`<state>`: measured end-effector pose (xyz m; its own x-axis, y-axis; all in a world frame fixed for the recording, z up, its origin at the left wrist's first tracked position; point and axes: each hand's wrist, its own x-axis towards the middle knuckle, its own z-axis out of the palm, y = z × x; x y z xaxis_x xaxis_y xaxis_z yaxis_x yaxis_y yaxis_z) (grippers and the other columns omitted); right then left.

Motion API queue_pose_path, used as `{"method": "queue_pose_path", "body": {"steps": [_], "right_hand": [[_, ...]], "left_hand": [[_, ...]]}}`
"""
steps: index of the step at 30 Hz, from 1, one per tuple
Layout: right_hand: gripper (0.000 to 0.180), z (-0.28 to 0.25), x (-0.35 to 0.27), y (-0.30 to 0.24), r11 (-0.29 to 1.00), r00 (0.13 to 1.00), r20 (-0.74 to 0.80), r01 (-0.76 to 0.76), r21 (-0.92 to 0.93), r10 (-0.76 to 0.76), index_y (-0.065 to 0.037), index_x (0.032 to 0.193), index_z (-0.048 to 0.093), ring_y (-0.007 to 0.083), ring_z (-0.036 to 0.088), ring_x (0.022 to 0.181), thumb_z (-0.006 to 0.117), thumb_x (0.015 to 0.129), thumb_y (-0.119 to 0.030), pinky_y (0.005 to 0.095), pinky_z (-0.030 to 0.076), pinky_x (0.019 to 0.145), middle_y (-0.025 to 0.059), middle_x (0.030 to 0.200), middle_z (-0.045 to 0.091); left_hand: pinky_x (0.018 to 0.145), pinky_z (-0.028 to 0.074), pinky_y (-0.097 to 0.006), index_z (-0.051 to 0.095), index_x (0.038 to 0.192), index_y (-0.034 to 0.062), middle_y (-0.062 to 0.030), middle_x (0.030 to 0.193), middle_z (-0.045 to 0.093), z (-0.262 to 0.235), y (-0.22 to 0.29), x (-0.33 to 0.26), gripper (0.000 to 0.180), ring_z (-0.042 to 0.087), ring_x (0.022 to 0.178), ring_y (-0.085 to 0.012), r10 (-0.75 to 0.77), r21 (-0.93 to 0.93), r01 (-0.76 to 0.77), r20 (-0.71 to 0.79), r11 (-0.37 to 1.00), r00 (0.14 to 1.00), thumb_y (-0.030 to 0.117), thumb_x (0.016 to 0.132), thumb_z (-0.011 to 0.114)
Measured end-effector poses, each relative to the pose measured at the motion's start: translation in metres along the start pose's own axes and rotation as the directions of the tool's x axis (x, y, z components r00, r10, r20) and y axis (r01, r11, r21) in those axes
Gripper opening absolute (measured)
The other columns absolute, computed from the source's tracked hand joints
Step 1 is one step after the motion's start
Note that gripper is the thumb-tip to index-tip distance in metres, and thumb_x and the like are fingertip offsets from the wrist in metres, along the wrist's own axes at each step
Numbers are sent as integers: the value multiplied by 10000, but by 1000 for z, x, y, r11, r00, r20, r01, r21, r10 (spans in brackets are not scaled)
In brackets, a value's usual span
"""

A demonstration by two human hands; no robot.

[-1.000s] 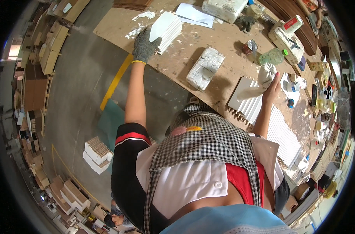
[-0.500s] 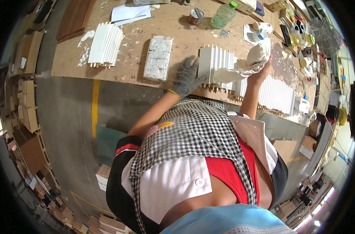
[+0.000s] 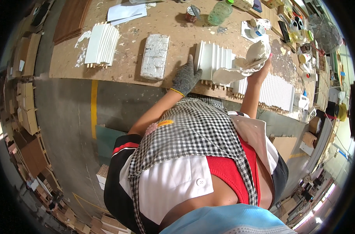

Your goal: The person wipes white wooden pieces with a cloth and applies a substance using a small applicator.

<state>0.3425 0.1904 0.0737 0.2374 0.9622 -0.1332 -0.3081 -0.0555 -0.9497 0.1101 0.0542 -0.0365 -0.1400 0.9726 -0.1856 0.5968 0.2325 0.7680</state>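
Note:
My left hand (image 3: pixel 185 78), in a grey glove with a yellow cuff, is at the near left corner of a white board (image 3: pixel 205 58) with small wooden pegs at its ends. The fingers lie along its left edge and the thumb reaches to its near end, gripping it. This board stands tilted at the left end of a row of similar white boards (image 3: pixel 265 93). My bare right hand (image 3: pixel 266 70) is closed around a crumpled off-white cloth (image 3: pixel 255 56), which drapes over the boards and hides part of them. The right fingers are mostly behind the cloth.
On the bench (image 3: pixel 127 58) are another stack of white pegged boards (image 3: pixel 102 43), a white-smeared block (image 3: pixel 155 57) and paper sheets (image 3: pixel 127 13). Farther back stand a small can (image 3: pixel 191 15), a green-capped bottle (image 3: pixel 221 13) and a white cup (image 3: pixel 257 31).
My left hand has shifted slightly and closed on the leftmost board, whose left edge is now raised. The cloth in my right hand has hardly moved. The view has shifted a little.

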Motion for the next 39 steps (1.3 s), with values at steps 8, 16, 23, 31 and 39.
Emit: {"method": "queue_pose_path", "body": {"steps": [8,16,23,31,39], "right_hand": [[807,42,-7,-18,976,972,138,-202,76,191,-80,1500,350,349,579,1180,471,961,-667,516,519,951,160,1371,534],[618,78,-16,-5,932,864,396,-360,49,313,-52,1447,448,326,606,1180,602,965,-407,480,554,908,161,1349,565],[546,160,-61,29,908,787,575,47,-417,223,-39,1403,540,204,655,976,642,970,-355,327,549,827,134,1209,655],[440,190,-138,154,255,-115,993,960,118,-24,-225,1370,579,304,461,1380,616,932,-209,571,401,1077,61,1480,516],[514,196,-103,180,-100,70,988,993,-56,135,-271,1427,535,315,401,1415,629,927,-343,615,394,1058,-4,1527,456]], "left_hand": [[914,510,-450,469,1421,4,-271,1225,627,-22,-48,5,513,633,1073,-402,-50,-106,22,-268,994,962,218,959,529],[999,462,-436,605,1299,8,-200,1215,655,-130,-91,-30,381,605,1135,-368,38,94,18,-564,995,825,209,979,559],[992,468,-456,521,1383,48,-215,1306,583,-118,-93,-63,492,555,1197,-345,-70,-263,-96,-559,960,826,214,936,642],[934,524,-397,373,1426,-77,-217,1360,553,-60,-124,-53,886,624,1130,-303,-169,-383,-99,-608,919,776,231,754,861],[880,545,-434,280,1492,-30,-235,1234,622,-66,-94,-47,1004,637,1087,-349,-199,-333,-36,-643,942,739,231,719,865]]}}
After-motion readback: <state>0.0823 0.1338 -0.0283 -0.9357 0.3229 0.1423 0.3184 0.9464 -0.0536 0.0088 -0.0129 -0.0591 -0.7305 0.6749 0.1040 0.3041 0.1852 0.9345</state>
